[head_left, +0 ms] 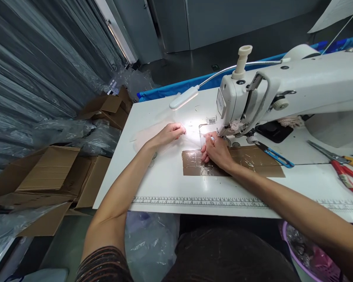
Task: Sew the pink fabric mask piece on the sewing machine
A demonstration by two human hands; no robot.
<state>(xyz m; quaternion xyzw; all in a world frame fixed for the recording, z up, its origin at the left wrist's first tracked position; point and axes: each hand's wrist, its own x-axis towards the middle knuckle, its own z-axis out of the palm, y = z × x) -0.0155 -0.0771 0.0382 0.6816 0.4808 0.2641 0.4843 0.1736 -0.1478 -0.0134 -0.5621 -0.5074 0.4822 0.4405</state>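
- Both hands rest on a pale sheer fabric piece (153, 135) lying on the white sewing table (164, 184).
- Left hand (168, 133) lies flat on the fabric, fingers loosely together, left of the needle area.
- Right hand (216, 150) pinches the fabric's edge just beside the presser foot of the white sewing machine (282, 94).
- Brown taped patch (253, 160) sits under the right wrist.
- Blue thread snips (275, 154) and red-handled scissors (345, 172) lie to the right.
- Gooseneck lamp (184, 98) lights the fabric.

Ruler strip (200, 202) on table edge: numerals, too small to read.
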